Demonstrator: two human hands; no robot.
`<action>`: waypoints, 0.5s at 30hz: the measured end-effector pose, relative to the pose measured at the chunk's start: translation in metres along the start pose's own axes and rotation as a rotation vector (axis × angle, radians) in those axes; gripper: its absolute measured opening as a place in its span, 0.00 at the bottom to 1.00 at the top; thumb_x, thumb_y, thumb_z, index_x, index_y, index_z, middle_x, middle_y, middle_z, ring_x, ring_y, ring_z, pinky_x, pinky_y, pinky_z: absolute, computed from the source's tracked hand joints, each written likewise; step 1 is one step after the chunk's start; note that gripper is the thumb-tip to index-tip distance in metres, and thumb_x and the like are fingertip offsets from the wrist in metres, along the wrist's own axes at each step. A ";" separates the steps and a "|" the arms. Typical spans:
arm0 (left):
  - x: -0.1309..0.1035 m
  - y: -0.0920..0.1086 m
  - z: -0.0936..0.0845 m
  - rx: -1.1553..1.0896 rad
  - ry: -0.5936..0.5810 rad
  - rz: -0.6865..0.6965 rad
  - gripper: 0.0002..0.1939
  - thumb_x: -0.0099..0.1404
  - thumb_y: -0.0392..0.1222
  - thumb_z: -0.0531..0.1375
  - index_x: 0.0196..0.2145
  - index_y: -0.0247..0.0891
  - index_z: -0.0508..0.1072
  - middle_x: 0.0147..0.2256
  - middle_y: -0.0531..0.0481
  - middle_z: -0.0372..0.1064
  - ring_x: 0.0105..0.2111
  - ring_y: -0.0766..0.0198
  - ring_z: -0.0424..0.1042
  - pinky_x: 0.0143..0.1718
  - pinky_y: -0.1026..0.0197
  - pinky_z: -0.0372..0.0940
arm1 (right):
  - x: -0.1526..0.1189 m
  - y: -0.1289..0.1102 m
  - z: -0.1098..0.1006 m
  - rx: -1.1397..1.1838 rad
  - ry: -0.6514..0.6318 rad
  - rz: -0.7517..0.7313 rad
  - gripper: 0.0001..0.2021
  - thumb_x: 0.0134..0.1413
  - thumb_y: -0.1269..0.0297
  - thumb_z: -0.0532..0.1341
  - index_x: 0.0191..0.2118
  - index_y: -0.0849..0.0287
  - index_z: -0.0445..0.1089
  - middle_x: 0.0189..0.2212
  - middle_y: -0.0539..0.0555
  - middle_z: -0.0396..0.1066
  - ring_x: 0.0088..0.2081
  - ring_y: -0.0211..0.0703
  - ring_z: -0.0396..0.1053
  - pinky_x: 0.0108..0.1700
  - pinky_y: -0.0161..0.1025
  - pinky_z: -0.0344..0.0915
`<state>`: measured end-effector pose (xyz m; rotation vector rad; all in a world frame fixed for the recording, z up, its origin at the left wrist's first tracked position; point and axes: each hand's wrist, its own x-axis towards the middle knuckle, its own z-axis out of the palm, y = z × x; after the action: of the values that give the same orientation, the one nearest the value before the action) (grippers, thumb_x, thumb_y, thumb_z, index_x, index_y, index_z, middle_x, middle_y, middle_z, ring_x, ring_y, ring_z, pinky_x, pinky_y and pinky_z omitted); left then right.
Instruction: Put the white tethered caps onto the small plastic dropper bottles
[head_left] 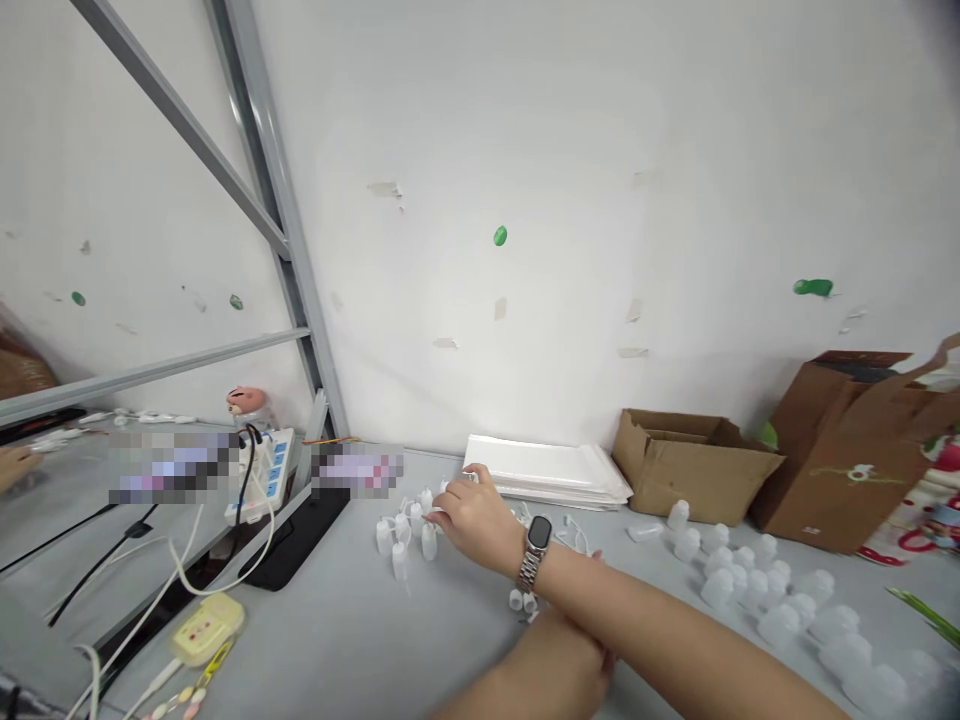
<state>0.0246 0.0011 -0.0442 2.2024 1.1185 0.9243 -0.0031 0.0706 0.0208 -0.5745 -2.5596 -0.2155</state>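
My right hand [480, 517], with a metal-banded watch [534, 553] on its wrist, reaches left across my other arm. Its thumb and forefinger are apart beside a cluster of small white translucent bottles [400, 562] standing on the grey table. Whether its other fingers touch a bottle is hidden. My left hand [598, 660] lies beneath the right forearm, which covers most of it, so its grip does not show. Small white cap-like pieces [517, 600] lie beside the crossed arms. More white pieces [576, 535] show just behind the right forearm.
Many translucent bottles [780, 625] spread over the right side. Behind are a stack of white sheets or envelopes [540, 465], an open cardboard box [697, 480] and a brown paper bag [847, 460]. A black phone-like slab [300, 540], power strip [277, 465] and yellow device [208, 630] are left.
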 end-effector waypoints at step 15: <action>0.008 -0.001 -0.031 0.346 0.284 -0.181 0.17 0.62 0.32 0.47 0.47 0.38 0.66 0.43 0.43 0.67 0.44 0.57 0.68 0.44 0.51 0.65 | -0.184 0.097 -0.056 -0.522 -0.049 0.639 0.14 0.51 0.82 0.51 0.36 0.61 0.69 0.37 0.59 0.71 0.38 0.50 0.65 0.36 0.43 0.51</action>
<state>0.0043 0.0117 -0.0223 2.2284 1.6924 1.0508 0.2080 0.0779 -0.0203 -1.5595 -2.2107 -0.6447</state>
